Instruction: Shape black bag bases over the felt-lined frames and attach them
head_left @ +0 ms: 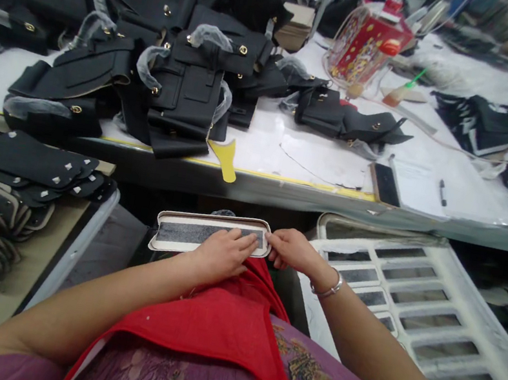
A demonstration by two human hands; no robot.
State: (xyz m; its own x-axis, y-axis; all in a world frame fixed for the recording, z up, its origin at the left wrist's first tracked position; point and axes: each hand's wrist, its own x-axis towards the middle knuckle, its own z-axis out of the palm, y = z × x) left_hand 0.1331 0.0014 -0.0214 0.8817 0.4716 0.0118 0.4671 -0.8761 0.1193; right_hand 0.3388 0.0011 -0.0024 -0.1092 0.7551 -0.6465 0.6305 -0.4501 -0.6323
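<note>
A long cream panel (180, 244) with rounded corners and a dark grey strip along its middle lies level just above my lap. It looks like a bag part. My left hand (227, 252) rests on its right half, the fingers stretched out over the grey strip. At the panel's right end, my right hand (290, 249) pinches the rim between thumb and curled fingers. Part of the panel is hidden beneath my left hand. A red apron (209, 333) is just below the panel.
Black bags (193, 91) are heaped on the white worktable (309, 154). On its front edge are a yellow scraper-shaped piece (226, 157) and a phone (385, 184). Dark panels (18, 158) are stacked at left. A white slotted rack (429, 312) stands at right.
</note>
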